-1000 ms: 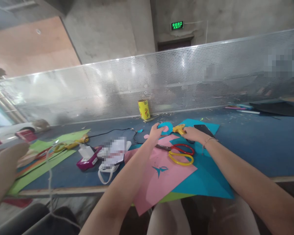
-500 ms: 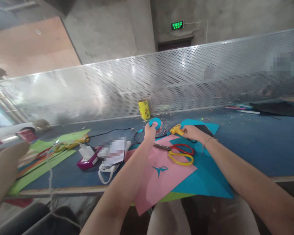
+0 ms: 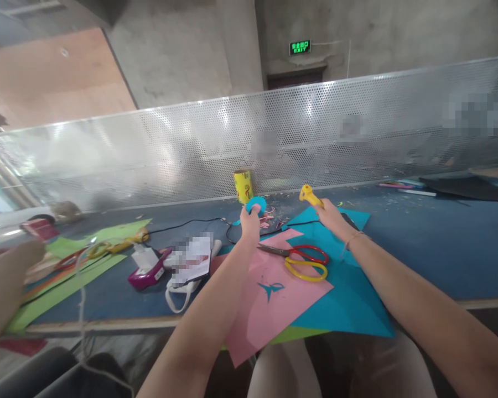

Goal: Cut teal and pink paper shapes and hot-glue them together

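Observation:
My left hand is closed on a blue paper disc that it holds up above the table, its thumb against the disc. My right hand grips a yellow hot glue gun, lifted off the table with the nozzle end hard to make out. Between my forearms lie scissors with one red and one yellow handle loop, on pink paper. Thin blue paper scraps rest there too. Blue paper lies beneath the pink sheet, and a dark phone-like object is partly hidden behind my right hand.
A yellow can-like container stands by the perforated metal panel. To the left are a purple power strip, white cables and green paper. Another person's arm reaches in at the left edge. Pens lie back right.
My right hand has raised the glue gun from the table, up and slightly right. My left hand has shifted slightly left with the blue disc.

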Demonstrator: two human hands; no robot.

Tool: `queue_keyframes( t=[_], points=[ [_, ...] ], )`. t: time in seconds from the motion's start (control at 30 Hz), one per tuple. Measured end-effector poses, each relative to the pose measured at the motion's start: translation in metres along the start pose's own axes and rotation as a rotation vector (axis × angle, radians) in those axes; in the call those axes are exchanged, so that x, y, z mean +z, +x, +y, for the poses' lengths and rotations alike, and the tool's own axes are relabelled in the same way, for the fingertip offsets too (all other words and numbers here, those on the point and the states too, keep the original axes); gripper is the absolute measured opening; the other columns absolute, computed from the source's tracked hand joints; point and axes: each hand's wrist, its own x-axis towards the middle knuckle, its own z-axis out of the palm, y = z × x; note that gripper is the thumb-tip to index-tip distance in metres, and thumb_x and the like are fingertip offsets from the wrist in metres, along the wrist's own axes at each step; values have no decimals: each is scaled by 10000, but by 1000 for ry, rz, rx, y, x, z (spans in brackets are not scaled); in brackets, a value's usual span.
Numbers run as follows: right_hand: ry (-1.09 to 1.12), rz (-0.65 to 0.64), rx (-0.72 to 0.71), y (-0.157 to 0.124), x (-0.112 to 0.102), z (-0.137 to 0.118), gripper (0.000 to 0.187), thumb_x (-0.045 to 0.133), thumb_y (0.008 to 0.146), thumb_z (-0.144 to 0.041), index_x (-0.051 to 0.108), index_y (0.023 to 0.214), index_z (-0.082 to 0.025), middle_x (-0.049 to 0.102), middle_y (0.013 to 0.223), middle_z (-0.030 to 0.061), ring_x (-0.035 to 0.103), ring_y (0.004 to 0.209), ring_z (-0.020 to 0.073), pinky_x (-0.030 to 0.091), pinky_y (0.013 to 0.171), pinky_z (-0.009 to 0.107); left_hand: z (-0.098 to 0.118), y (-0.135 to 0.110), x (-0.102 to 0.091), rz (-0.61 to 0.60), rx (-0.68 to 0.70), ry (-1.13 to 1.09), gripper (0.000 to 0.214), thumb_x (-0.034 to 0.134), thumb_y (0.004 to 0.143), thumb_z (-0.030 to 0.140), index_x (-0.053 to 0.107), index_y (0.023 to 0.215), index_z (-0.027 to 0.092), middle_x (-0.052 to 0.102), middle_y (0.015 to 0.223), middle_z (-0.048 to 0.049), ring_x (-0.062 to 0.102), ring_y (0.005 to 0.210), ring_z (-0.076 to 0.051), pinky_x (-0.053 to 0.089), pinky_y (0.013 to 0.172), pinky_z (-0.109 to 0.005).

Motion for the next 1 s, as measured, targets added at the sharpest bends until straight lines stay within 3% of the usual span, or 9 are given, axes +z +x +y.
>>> queue_keyframes(
  t=[0.13,0.23,0.3,0.4,0.5,0.6,0.73,0.83,1.0],
  points=[
    [561,-37,185,-2,-6,-5,286,618,759,-440,479,708,-196,462,570,-21,369,397,64,268,330,194,1,7,-5,65,-2,-42,211,536,689,226,532,891,167,563,738,11,570,537,-94,511,593,-271],
    [813,-122,239,-4,-8,-7,413,774,619,-436,443,625,-189,388,484,-60,308,347,28,202,278,159,1,8,-6,98,-12,-86,199,550,678,224,526,867,167,549,706,20,557,518,-89,503,586,-269],
    [946,-135,261,-5,-8,-7,389,801,608,-360,458,621,-178,403,478,-63,344,353,26,241,281,137,2,8,-6,109,-11,-119,179,552,678,210,522,849,164,543,683,24,547,499,-84,494,568,-259],
    [1102,-128,301,-5,-5,-8,236,739,696,-221,516,669,-151,476,525,-40,444,414,30,370,361,113,4,6,-4,112,-16,-163,157,549,678,179,516,830,158,550,670,22,532,472,-77,482,542,-247],
    [1130,-162,324,-4,-3,-6,133,662,772,-179,545,720,-143,510,569,-23,472,436,32,405,397,106,5,6,-3,116,-25,-186,153,558,674,164,508,818,159,547,656,27,526,456,-72,478,531,-239],
    [1095,-227,329,-4,-3,-3,141,630,806,-235,540,732,-157,506,578,-25,441,404,36,349,333,113,5,5,-3,112,-17,-197,153,560,677,165,519,824,157,548,652,24,529,457,-71,474,528,-231],
    [1031,-276,357,-4,-3,0,195,571,842,-252,512,686,-151,412,481,-48,366,353,40,246,286,121,6,5,-4,120,-17,-195,140,539,693,169,537,833,155,557,667,18,522,451,-68,474,538,-239],
    [1039,-300,405,-2,-2,1,209,448,895,-208,521,711,-143,331,431,-71,307,335,44,242,301,130,5,4,-4,124,-28,-180,148,549,687,176,537,833,161,556,672,23,518,451,-67,471,543,-243],
    [934,-234,328,11,9,3,234,314,935,-225,504,805,-185,554,636,1,290,360,49,291,337,156,4,4,-4,114,-30,-143,150,555,683,185,519,828,168,538,646,36,491,431,-64,445,508,-227]
  ],
)
